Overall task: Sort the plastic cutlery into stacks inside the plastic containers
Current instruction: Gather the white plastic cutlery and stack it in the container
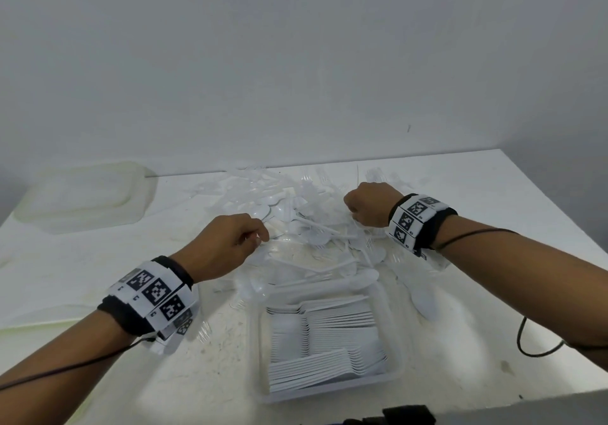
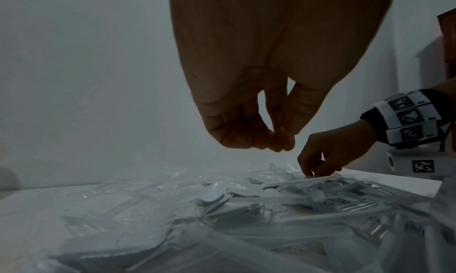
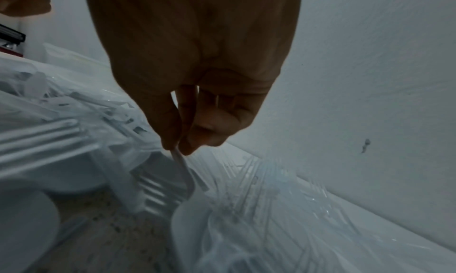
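A heap of white and clear plastic cutlery (image 1: 306, 224) lies mid-table. In front of it a clear plastic container (image 1: 394, 362) holds neat stacks of white cutlery (image 1: 332, 342). My left hand (image 1: 258, 239) hovers over the heap's near left side. Its fingers are curled and the fingertips (image 2: 279, 142) are drawn together with nothing visible between them. My right hand (image 1: 353, 214) reaches into the heap's right side. There its thumb and forefinger pinch the thin handle of a white spoon (image 3: 184, 172), whose bowl still lies in the pile (image 3: 74, 140).
A translucent lidded container (image 1: 85, 194) sits at the back left of the table (image 1: 214, 375). Clear forks (image 1: 378, 174) are strewn along the back near the wall. A black cable (image 1: 523, 342) loops under my right forearm. The table's front edge runs just behind the near container.
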{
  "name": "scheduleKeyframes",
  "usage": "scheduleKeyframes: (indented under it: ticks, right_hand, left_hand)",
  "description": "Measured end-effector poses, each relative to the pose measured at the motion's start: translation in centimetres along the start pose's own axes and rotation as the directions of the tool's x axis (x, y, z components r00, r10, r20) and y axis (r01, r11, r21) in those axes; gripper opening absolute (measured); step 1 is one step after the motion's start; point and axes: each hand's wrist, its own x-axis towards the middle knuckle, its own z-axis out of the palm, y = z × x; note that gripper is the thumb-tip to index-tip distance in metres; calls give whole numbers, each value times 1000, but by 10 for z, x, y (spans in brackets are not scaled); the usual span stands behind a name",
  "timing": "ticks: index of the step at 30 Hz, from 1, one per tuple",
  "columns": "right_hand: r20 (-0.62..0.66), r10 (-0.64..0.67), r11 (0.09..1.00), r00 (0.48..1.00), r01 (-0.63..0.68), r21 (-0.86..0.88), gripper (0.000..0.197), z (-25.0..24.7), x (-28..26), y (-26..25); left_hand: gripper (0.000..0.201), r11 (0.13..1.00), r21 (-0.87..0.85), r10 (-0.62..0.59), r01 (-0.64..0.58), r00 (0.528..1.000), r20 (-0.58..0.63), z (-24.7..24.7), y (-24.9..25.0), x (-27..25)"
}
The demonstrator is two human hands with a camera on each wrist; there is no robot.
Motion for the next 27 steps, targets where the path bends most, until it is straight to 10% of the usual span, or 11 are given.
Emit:
scheduleKeyframes:
  ticks: [22,27]
  right_hand:
    - [-157,77,848,985,19,529,6,-1,3,4]
    - [-135,160,897,978,-87,433,15,-2,12,14]
  left_hand:
    - [18,999,34,0,-2,999,41,4,8,19]
    - [17,1000,26,-2,1,998,61,6,5,16]
